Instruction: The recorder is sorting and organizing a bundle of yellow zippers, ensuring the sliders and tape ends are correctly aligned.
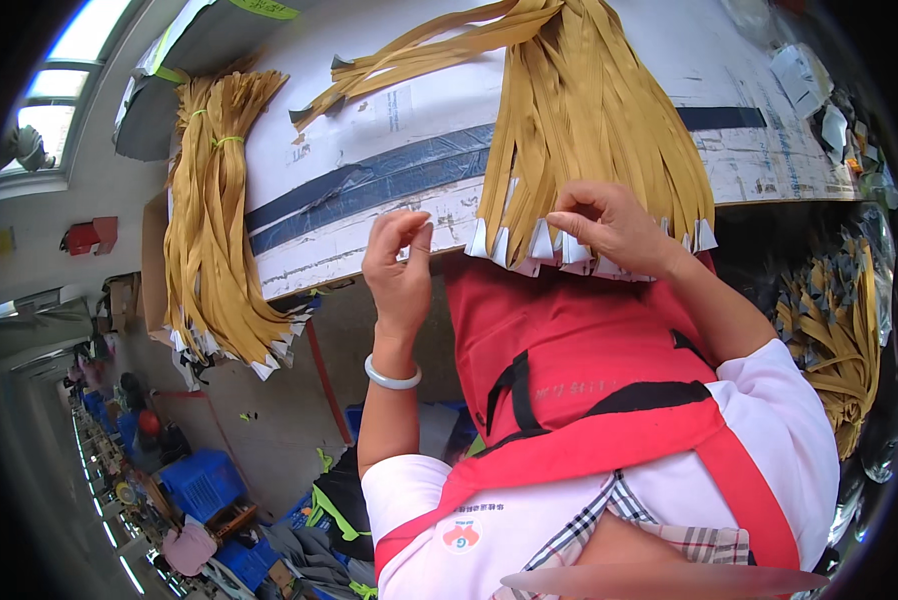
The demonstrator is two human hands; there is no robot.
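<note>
Centrally, a fanned bundle of long mustard-yellow fabric strips with white end tabs (579,110) lay on the worn white surface with dark blue tape stripes (369,120), its white-tipped ends hanging over the near edge. The right hand (614,228) rested against those ends, with its fingers (569,222) pinched on one white tab in the row. The left hand (399,265) was raised just beside the bundle, at the surface edge, its fingers (409,222) curled toward the thumb and not clearly gripping anything; whether a strip end sat between them could not be determined. A pale bangle (392,378) circled the left wrist.

A second bundle of mustard-yellow strips tied with green bands (214,220) hung over the left end of the surface, well apart from both hands. A loose heap of similar yellow strips with grey ends (839,330) lay below the surface on the right. The person wore a red apron (569,350) over a white shirt. Blue plastic crates (204,480) stood on the floor to the lower left.
</note>
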